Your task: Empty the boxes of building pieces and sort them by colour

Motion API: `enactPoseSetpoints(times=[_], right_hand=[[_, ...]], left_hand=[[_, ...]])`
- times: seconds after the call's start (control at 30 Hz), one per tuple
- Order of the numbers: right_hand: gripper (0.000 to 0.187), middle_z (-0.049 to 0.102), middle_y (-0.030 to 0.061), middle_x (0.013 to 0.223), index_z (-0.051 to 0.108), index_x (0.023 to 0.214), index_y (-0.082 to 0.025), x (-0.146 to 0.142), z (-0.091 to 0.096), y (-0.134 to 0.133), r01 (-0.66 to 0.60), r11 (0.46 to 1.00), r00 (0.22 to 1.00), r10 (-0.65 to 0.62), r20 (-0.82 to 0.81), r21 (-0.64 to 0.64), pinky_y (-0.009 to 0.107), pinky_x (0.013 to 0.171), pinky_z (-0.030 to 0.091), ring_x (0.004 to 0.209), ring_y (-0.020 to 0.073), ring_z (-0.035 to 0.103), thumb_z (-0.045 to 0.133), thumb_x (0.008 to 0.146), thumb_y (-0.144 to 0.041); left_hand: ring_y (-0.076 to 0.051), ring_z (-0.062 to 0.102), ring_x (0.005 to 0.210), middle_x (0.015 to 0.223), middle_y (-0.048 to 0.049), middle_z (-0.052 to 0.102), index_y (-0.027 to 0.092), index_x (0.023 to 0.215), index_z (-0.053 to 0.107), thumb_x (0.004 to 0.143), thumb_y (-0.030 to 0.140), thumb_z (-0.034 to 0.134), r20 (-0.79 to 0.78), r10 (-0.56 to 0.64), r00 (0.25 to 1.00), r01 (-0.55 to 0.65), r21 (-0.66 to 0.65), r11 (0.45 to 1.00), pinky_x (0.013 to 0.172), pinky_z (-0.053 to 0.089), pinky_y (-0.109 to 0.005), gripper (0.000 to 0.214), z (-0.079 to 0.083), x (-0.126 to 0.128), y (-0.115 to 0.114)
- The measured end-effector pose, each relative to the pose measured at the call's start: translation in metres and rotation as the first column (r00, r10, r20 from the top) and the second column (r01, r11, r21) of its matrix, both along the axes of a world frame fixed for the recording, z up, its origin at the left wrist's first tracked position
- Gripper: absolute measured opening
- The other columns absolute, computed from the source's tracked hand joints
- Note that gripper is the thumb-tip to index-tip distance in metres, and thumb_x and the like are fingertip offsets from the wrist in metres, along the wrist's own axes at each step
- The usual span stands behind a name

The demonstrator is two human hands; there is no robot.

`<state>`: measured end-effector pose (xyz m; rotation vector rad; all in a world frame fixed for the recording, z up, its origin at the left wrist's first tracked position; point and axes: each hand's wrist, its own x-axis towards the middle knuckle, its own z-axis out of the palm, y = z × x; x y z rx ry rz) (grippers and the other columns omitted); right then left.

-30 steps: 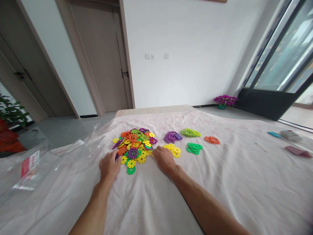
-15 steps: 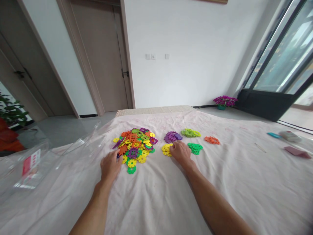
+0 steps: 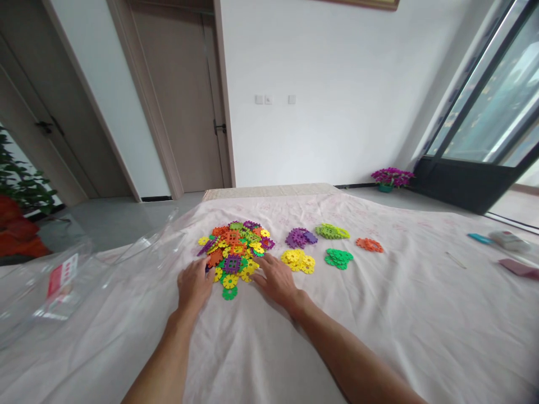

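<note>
A mixed pile of plastic snap-together pieces (image 3: 232,238), round notched discs and square frames in several colours, lies on the cloth in front of me. My left hand (image 3: 195,284) rests against the pile's left edge, thumb and fingers apart beside an orange piece (image 3: 215,258). At the right edge, my right hand (image 3: 275,279) reaches in with its fingers spread, close to the yellow discs (image 3: 247,271); I see nothing held in it. Right of that hand lies a group of yellow discs (image 3: 298,261). Behind it are purple pieces (image 3: 300,238).
Farther right lie light green pieces (image 3: 330,230), green pieces (image 3: 338,258) and orange pieces (image 3: 369,245). A clear plastic bag (image 3: 101,275) spreads over the left side of the pale cloth (image 3: 244,348). Small items, including a blue one (image 3: 479,239), lie far right.
My right hand has moved left from the yellow group to the mixed pile, uncovering the yellow discs there. My left hand stays at the pile's left edge. The view has shifted slightly.
</note>
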<state>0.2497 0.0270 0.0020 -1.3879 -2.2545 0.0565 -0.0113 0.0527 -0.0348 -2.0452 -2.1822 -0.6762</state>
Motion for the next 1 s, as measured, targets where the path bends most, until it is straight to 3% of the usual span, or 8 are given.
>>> enactPoseSetpoints(times=[0.13, 0.27, 0.33, 0.4, 0.5, 0.73, 1.0], right_hand=[[0.018, 0.065, 0.0053, 0.107, 0.066, 0.107, -0.024, -0.006, -0.006, 0.001, -0.074, 0.997, 0.997, 0.074, -0.006, -0.001, 0.028, 0.075, 0.040, 0.092, 0.0190, 0.059, 0.060, 0.093, -0.033], [0.006, 0.066, 0.0027, 0.095, 0.065, 0.093, -0.021, -0.006, -0.010, 0.001, -0.114, 0.993, 0.982, 0.110, -0.155, -0.018, 0.025, 0.070, 0.037, 0.084, 0.0160, 0.058, 0.059, 0.091, -0.025], [0.011, 0.066, 0.0007, 0.085, 0.063, 0.085, -0.021, -0.002, -0.009, 0.003, -0.122, 0.991, 0.965, 0.108, -0.239, -0.047, 0.024, 0.067, 0.036, 0.077, 0.0141, 0.058, 0.056, 0.093, -0.024], [0.015, 0.066, -0.0001, 0.080, 0.062, 0.083, -0.021, 0.006, -0.005, 0.008, -0.059, 0.997, 0.954, 0.039, -0.296, -0.059, 0.023, 0.066, 0.035, 0.072, 0.0132, 0.056, 0.052, 0.094, -0.025], [0.016, 0.066, 0.0010, 0.078, 0.063, 0.079, -0.020, 0.029, 0.004, 0.017, 0.138, 0.989, 0.950, -0.149, -0.273, -0.058, 0.024, 0.064, 0.032, 0.071, 0.0136, 0.055, 0.053, 0.091, -0.025], [0.016, 0.069, 0.0043, 0.077, 0.066, 0.076, -0.019, 0.085, 0.021, 0.030, 0.471, 0.863, 0.876, -0.482, -0.019, -0.182, 0.026, 0.058, 0.027, 0.070, 0.0155, 0.057, 0.053, 0.082, -0.026], [0.020, 0.073, 0.0086, 0.085, 0.072, 0.083, -0.022, 0.106, 0.030, 0.031, 0.597, 0.760, 0.802, -0.568, 0.185, -0.257, 0.027, 0.061, 0.033, 0.078, 0.0228, 0.065, 0.056, 0.080, -0.033]], left_hand=[[-0.024, 0.058, 0.121, 0.129, -0.0098, 0.066, 0.019, 0.130, 0.058, 0.094, 0.032, 0.045, -0.005, -0.005, 1.000, 0.005, 0.012, 1.000, 0.102, 0.039, -0.039, 0.041, 0.000, 0.001, 0.000], [-0.023, 0.057, 0.120, 0.129, -0.0090, 0.066, 0.021, 0.130, 0.059, 0.093, 0.030, 0.047, -0.001, -0.001, 1.000, 0.001, 0.024, 1.000, 0.103, 0.038, -0.038, 0.039, -0.002, 0.002, 0.001], [-0.023, 0.058, 0.120, 0.129, -0.0086, 0.066, 0.021, 0.130, 0.059, 0.093, 0.031, 0.048, 0.004, -0.001, 1.000, 0.001, 0.025, 1.000, 0.103, 0.038, -0.038, 0.039, -0.004, 0.001, 0.002], [-0.023, 0.057, 0.121, 0.130, -0.0080, 0.065, 0.022, 0.130, 0.059, 0.094, 0.032, 0.047, 0.006, -0.002, 1.000, 0.002, 0.028, 1.000, 0.103, 0.038, -0.038, 0.039, -0.006, 0.000, 0.002], [-0.023, 0.057, 0.122, 0.131, -0.0075, 0.065, 0.021, 0.130, 0.058, 0.094, 0.032, 0.047, 0.004, -0.003, 1.000, 0.003, 0.033, 0.999, 0.103, 0.038, -0.038, 0.039, -0.008, -0.001, 0.004], [-0.023, 0.058, 0.121, 0.130, -0.0080, 0.065, 0.021, 0.129, 0.059, 0.094, 0.031, 0.047, -0.004, -0.005, 1.000, 0.005, 0.045, 0.999, 0.103, 0.038, -0.037, 0.039, -0.009, -0.002, 0.005], [-0.024, 0.059, 0.120, 0.129, -0.0087, 0.065, 0.020, 0.129, 0.060, 0.094, 0.032, 0.046, 0.003, -0.012, 1.000, 0.011, 0.053, 0.999, 0.102, 0.039, -0.039, 0.039, -0.010, -0.002, 0.005]])
